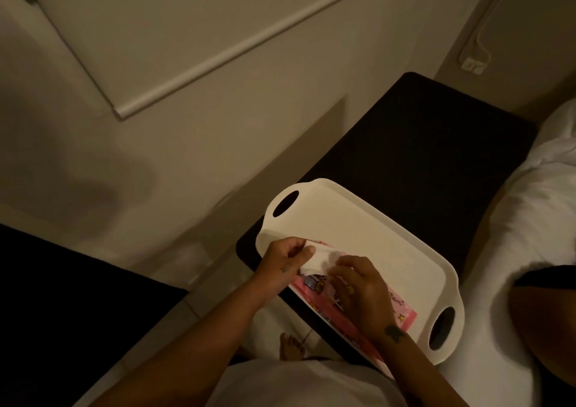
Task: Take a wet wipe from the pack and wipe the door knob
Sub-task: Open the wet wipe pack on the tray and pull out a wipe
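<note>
A pink wet-wipe pack (402,308) with cartoon prints lies on a white tray (374,229) on a dark bedside table. My left hand (285,258) pinches one end of a white wet wipe (321,258) that comes out of the pack's top. My right hand (361,291) rests flat on the pack, fingers spread and pressing it down, with fingertips touching the wipe. No door knob is in view.
The dark table (420,144) stands against a pale wall. A white bed with pillows (530,207) lies to the right. A white door or panel edge (218,54) crosses the upper view. A dark furniture piece (62,297) fills the lower left. My bare foot (291,346) shows on the floor.
</note>
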Motion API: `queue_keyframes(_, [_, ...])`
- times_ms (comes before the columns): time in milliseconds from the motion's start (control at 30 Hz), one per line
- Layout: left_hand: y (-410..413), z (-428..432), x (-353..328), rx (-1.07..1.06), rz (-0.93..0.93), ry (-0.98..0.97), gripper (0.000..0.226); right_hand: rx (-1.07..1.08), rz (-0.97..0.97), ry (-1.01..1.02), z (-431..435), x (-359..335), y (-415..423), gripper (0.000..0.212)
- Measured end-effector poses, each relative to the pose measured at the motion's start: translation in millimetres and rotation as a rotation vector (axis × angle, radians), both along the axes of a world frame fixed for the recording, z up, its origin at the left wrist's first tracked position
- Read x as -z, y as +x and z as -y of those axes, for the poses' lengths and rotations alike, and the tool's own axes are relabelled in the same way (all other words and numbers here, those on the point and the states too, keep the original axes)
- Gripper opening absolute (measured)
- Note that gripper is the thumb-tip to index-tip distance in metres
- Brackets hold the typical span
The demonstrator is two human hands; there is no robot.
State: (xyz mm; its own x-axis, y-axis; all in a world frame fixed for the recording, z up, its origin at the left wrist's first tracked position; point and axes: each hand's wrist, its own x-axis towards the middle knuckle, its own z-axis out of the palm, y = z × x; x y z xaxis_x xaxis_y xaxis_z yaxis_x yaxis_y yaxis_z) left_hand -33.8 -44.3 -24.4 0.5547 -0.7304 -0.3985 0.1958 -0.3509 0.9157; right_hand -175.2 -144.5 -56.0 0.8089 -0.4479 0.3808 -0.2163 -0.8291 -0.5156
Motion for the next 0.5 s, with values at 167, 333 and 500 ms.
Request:
queue_keyframes(167, [11,-19,-15,-0.094,-0.016,-0.023,0.019,-0.037,0.024,0.197,-5,-15,26,0.019])
queue_keyframes(333, [25,-44,-35,-0.3,-0.16,-0.126,0.01,-0.136,0.077,0.419,-19,-46,72,0.016])
queue_keyframes(500, [43,-75,-60,-0.519,-0.129,-0.265,0.049,-0.32,0.149,0.631,-38,-88,126,0.01])
